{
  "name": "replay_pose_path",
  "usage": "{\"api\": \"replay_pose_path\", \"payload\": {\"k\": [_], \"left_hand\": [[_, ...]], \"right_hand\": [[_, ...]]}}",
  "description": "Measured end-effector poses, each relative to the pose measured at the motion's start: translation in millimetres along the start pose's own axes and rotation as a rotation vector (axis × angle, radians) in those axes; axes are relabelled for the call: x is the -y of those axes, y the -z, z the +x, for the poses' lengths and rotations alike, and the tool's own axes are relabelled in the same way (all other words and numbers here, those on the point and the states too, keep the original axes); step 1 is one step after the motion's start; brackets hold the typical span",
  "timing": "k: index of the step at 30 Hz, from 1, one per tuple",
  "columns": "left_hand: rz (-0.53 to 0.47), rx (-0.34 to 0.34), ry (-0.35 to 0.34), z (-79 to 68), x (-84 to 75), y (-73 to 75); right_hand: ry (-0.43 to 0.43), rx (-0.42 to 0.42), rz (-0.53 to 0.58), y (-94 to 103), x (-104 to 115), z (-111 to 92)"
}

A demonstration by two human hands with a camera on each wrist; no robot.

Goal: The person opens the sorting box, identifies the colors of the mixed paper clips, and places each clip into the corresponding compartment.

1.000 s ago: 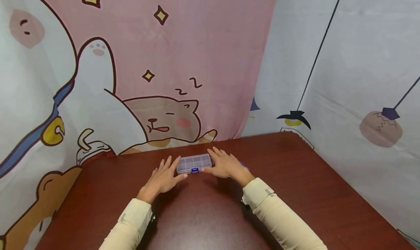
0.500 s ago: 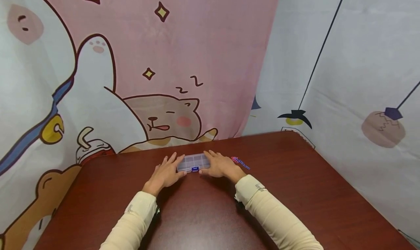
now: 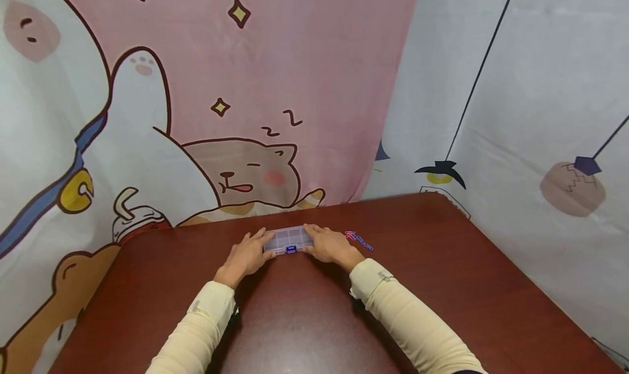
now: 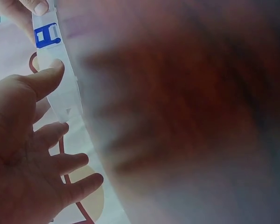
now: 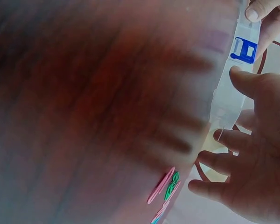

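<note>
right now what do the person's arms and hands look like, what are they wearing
Both arms are in long cream sleeves with buttoned cuffs: the left sleeve and the right sleeve. A small grey tab marks each cuff. Something dark shows under each wrist. The left hand and right hand are bare, with no gloves or rings visible.

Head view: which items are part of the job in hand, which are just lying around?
In use:
- clear compartment box with blue latch
- left hand, at the box's left end, thumb on its front edge
- right hand, at its right end

Lying about:
- coloured paper clips, right of the right hand
- cartoon cloth backdrop
</note>
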State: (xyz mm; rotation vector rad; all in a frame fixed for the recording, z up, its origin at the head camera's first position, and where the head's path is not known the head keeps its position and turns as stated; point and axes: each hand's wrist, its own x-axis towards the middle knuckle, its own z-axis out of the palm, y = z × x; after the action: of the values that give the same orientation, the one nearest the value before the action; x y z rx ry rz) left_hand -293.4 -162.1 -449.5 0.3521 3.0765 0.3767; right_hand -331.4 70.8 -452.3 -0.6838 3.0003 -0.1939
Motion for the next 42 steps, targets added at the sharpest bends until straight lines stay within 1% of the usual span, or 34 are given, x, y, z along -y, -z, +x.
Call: {"api": "replay_pose_path", "payload": {"k": [5, 10, 14, 19, 23, 30, 35, 39, 42], "left_hand": [[-0.001, 0.013, 0.006, -0.1, -1.2, -0.3], [0.013, 0.012, -0.001, 0.2, -1.8, 2.1], [-0.004, 0.034, 0.0, -0.5, -2.1, 5.4], [-0.047, 0.068, 0.007, -3.3, -2.9, 10.5], [-0.05, 0.083, -0.001, -2.9, -2.4, 14.2], [-0.03, 0.086, -0.023, -0.7, -1.2, 16.5], [-0.022, 0.086, -0.022, -0.2, -0.6, 16.2], [-0.009, 0.083, -0.024, -0.8, -0.9, 16.8], [0.011, 0.078, -0.028, -1.4, -1.4, 16.5]], "right_hand": [[0.006, 0.008, -0.007, 1.0, 0.7, -0.7], [0.015, 0.005, -0.023, 4.1, 0.9, -0.7], [0.021, 0.028, -0.026, 6.7, 1.1, -0.6], [0.038, 0.062, 0.0, 11.3, 0.1, -0.3], [0.052, 0.087, 0.018, 16.2, -0.5, 1.2], [0.068, 0.094, 0.03, 20.1, 1.0, 1.1], [0.073, 0.1, 0.036, 20.8, 2.0, 1.0], [0.055, 0.115, 0.052, 22.5, 3.2, 2.5], [0.035, 0.116, 0.035, 25.3, 5.3, 5.1]]}}
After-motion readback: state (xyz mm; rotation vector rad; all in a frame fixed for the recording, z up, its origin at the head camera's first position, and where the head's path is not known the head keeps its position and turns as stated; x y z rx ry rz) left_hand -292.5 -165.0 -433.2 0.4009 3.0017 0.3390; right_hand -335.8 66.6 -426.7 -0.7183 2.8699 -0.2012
